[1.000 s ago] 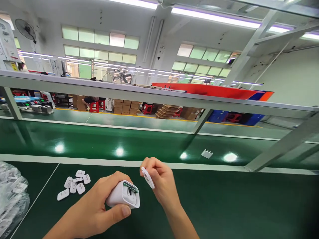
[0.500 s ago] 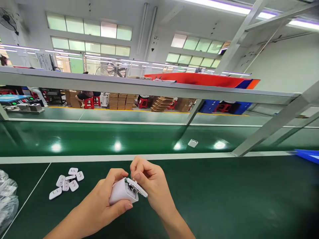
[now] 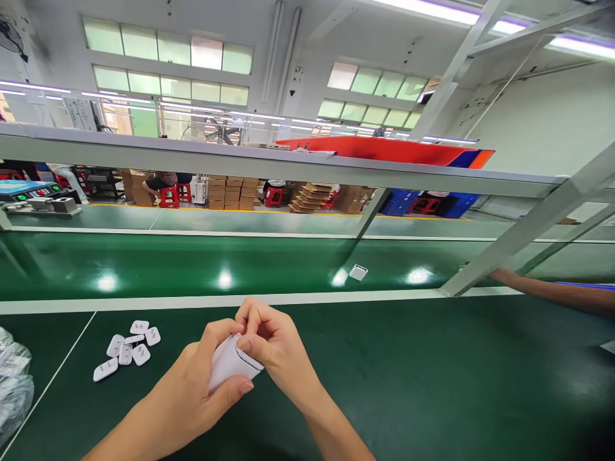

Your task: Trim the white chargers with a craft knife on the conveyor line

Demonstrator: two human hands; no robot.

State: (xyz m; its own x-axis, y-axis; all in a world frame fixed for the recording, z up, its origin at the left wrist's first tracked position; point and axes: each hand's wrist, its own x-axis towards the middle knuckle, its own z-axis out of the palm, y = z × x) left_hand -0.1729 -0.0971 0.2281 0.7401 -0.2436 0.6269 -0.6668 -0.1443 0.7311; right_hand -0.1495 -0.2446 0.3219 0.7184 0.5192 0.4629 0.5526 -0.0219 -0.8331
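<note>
A white plastic charger housing point(image 3: 229, 363) is gripped in my left hand point(image 3: 192, 378), with the fingers behind it and the thumb along its lower side. Its end cover point(image 3: 248, 360) sits against the housing's end, and a thin dark seam shows between the two. My right hand point(image 3: 271, 342) is closed at that end, thumb and bent fingers pinching the cover's upper edge. Those fingers hide part of the cover. To the left, several loose white end covers point(image 3: 125, 353) lie in a small group on the green tabletop point(image 3: 408, 371).
Clear plastic bags point(image 3: 14, 371) lie at the left edge. Beyond a white rail, a white piece point(image 3: 358, 273) rests on the green belt point(image 3: 158, 269). Another person's arm point(image 3: 552, 291) reaches in from the right, by the slanted frame post point(image 3: 509, 240). A shelf beam point(image 3: 269, 157) crosses above.
The cover, tilted open before with inner parts showing, now lies against the housing. My right hand moved left with it. The white piece on the belt shifted left, and another person's arm appeared at right.
</note>
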